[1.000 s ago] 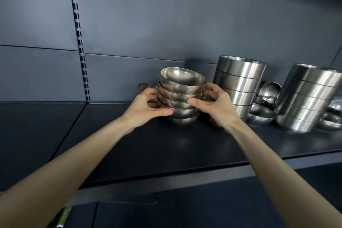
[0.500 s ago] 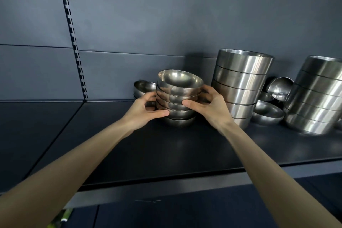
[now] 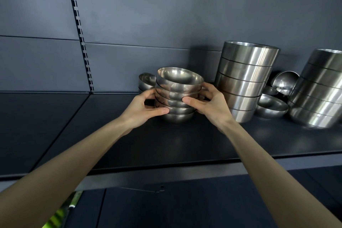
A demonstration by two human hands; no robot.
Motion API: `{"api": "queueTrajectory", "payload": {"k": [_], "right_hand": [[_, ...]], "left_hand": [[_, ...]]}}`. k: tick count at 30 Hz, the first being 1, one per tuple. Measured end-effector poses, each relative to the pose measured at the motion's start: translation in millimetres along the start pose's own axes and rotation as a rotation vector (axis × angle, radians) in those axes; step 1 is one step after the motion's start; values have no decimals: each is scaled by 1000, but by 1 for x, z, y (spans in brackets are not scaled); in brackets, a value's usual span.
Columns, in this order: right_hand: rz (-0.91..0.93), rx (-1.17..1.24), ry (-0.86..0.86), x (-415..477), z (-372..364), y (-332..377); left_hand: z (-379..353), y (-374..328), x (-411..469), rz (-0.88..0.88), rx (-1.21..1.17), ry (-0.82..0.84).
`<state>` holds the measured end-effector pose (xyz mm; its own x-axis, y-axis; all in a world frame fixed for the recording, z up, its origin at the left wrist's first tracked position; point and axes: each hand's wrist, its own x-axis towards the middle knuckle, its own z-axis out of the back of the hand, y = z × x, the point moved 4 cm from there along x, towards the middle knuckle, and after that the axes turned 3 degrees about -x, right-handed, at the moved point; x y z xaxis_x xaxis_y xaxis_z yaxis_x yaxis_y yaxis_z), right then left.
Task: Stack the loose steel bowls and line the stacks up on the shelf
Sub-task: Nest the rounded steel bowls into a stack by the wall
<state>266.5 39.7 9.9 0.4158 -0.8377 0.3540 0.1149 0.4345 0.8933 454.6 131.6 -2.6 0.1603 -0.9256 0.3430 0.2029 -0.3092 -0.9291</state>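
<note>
My left hand (image 3: 142,108) and right hand (image 3: 212,106) cup opposite sides of the small bowl stack (image 3: 176,98) on the shelf (image 3: 166,144): fingers half curled, thumbs pressing its front. I see its top bowl tilted, beside the tall stack (image 3: 244,79).

Over the past second, the stack of small bowls (image 3: 176,98) has been shifted left along the shelf (image 3: 185,144), away from the tall bowl stack (image 3: 244,81), opening a wider gap between the two. The left hand (image 3: 142,109) and right hand (image 3: 209,105) moved with it, the right thumb climbing from the lower bowls to mid-stack. A small bowl pile (image 3: 146,81) behind, earlier mostly hidden, now shows at the stack's left.
</note>
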Motion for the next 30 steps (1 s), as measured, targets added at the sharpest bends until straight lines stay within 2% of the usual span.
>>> {"api": "queueTrajectory", "payload": {"k": [13, 30], "right_hand": [[13, -23, 38, -16, -4, 12], [-3, -4, 74, -18, -3, 11]], "left_hand": [[4, -8, -27, 19, 54, -79], [2, -1, -30, 72, 78, -90]]}}
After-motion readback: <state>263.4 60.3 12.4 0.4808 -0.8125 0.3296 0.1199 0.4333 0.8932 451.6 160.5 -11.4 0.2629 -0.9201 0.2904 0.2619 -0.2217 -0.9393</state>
